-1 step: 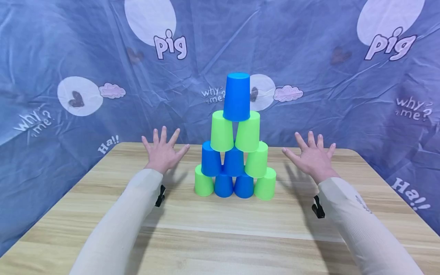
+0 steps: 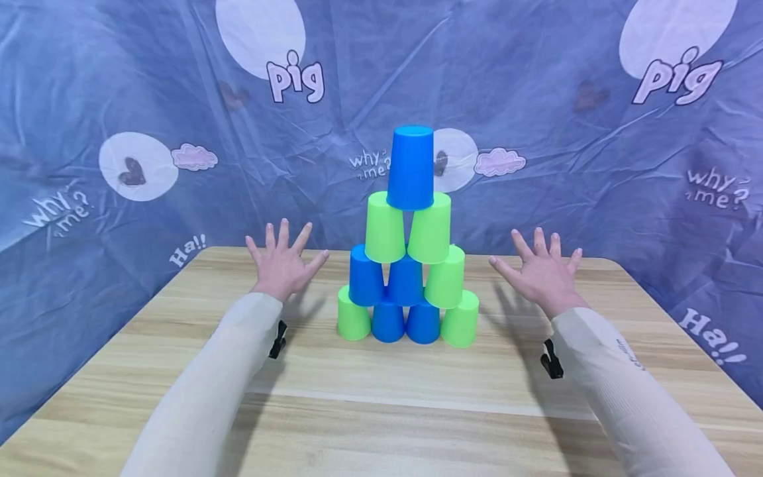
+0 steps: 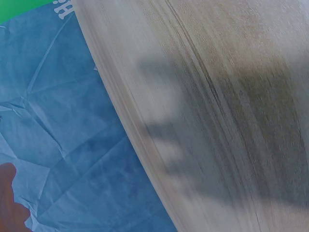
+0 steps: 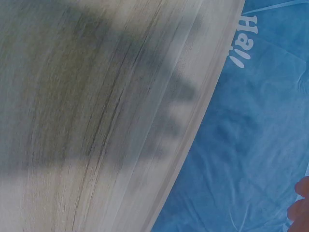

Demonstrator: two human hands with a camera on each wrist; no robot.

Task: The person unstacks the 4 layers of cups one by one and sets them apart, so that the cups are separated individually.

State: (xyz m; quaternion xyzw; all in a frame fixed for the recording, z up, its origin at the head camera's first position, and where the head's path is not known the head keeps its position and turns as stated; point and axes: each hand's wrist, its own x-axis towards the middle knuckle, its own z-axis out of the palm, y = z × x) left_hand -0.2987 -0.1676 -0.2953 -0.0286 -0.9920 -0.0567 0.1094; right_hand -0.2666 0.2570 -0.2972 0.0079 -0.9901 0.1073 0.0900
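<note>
Cups: 10 total, inverted. Blue cups (image 2: 410,169): 5. Green cups (image 2: 384,228): 5. Pyramid (image 2: 405,278) of four tiers, 4-3-2-1 from base, blue on top; stands on wooden table (image 2: 381,411) between hands.
Hands: 2. Left hand (image 2: 280,266): fingers spread wide, holding nothing, apart from cups. Right hand (image 2: 544,275): same.
Versus earlier frame: no visible change; cups, hands in same positions.

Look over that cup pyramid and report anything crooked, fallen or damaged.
Nothing stands out. The cup pyramid stands in rows of four, three, two and one, capped by an inverted blue cup. No cup appears toppled or cracked, and the left hand and right hand are clear of it.
</note>
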